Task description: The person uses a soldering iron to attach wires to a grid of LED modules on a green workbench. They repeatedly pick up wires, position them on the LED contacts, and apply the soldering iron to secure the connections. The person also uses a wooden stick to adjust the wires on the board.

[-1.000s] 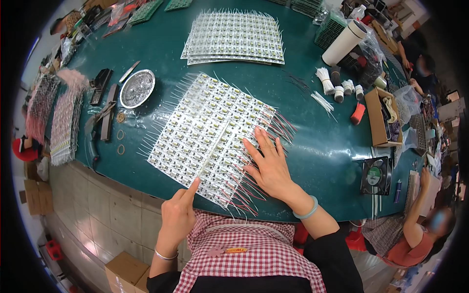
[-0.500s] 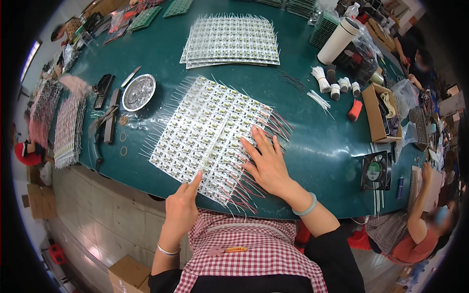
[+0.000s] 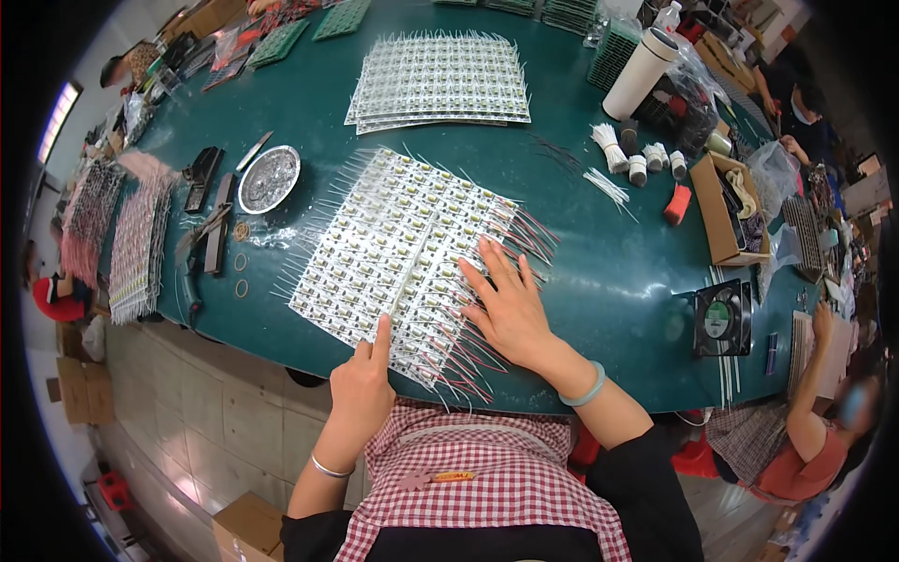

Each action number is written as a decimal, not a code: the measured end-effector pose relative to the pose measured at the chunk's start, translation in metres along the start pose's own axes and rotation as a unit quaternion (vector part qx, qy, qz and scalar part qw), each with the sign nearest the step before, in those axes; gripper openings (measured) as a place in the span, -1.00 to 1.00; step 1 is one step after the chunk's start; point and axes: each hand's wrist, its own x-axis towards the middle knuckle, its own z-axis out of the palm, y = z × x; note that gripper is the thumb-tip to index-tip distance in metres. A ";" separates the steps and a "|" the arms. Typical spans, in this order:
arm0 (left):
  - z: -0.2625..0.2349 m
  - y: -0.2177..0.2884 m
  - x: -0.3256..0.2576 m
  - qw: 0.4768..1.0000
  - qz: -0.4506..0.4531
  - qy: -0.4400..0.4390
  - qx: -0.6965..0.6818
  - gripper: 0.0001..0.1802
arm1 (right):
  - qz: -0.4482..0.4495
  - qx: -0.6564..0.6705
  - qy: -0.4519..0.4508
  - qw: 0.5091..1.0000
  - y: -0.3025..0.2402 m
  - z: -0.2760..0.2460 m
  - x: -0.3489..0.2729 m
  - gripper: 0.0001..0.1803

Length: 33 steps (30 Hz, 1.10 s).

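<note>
A white circuit board panel [image 3: 361,253] lies slanted on the table in front of me, covered with rows of small components. White wires stick out along its left edge, red and white ones along its right. My right hand [image 3: 510,314] rests with spread fingers on the panel's right side, over the wired edge. The extended index finger of my left hand [image 3: 365,379] touches the panel near its lower middle. The other fingers of that hand are curled, and I see nothing in them. Beyond the panel is a stack of similar boards [image 3: 440,80].
On the green table [image 3: 599,281], a metal bowl [image 3: 269,180], a knife and rubber bands lie left. Wired boards [image 3: 140,248] sit farther left. Right are wire bundles [image 3: 611,148], a bottle [image 3: 641,75], a cardboard box [image 3: 716,215] and a fan [image 3: 721,318]. Other people sit around.
My left hand has shifted slightly up and to the right, its index finger now pointing more upright on the panel. The right hand stays spread on the panel's right side.
</note>
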 end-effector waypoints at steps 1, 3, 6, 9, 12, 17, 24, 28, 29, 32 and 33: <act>-0.003 -0.001 0.003 1.000 0.003 -0.012 0.000 -0.08 | -0.002 -0.002 0.004 1.000 0.000 0.000 0.000 -0.33; -0.008 0.000 0.009 1.000 0.006 -0.024 -0.002 -0.08 | -0.004 -0.007 0.012 1.000 0.000 0.001 0.000 -0.33; -0.011 0.005 0.021 0.999 -0.006 -0.036 -0.020 -0.13 | 0.004 -0.003 -0.005 1.000 -0.002 -0.001 0.001 -0.32; -0.005 0.005 0.026 0.999 0.011 -0.028 -0.023 -0.12 | 0.006 -0.004 0.006 1.000 -0.001 0.001 -0.002 -0.32; -0.003 0.005 0.021 1.000 0.019 -0.014 -0.018 -0.10 | -0.004 -0.014 0.024 1.000 -0.002 0.001 -0.003 -0.34; 0.002 0.007 0.020 1.000 0.008 -0.005 -0.029 -0.11 | -0.006 -0.010 0.025 1.000 -0.003 0.004 -0.002 -0.32; 0.006 0.014 0.062 0.999 -0.010 -0.032 0.003 -0.11 | -0.011 -0.026 0.019 0.999 -0.002 0.002 -0.004 -0.28; 0.009 0.014 0.080 1.000 0.008 -0.008 -0.015 -0.12 | -0.010 -0.024 0.014 1.000 -0.002 0.002 -0.003 -0.28; 0.005 0.016 0.085 0.999 -0.018 -0.042 -0.014 -0.21 | -0.010 -0.025 0.016 1.000 -0.002 0.001 -0.003 -0.28; 0.012 0.010 0.094 0.994 0.002 0.004 -0.105 -0.35 | -0.012 -0.022 0.017 1.000 -0.002 0.003 -0.003 -0.28; 0.013 0.010 0.096 0.990 0.010 0.016 -0.139 -0.38 | -0.011 -0.022 0.017 1.000 -0.001 0.002 -0.003 -0.28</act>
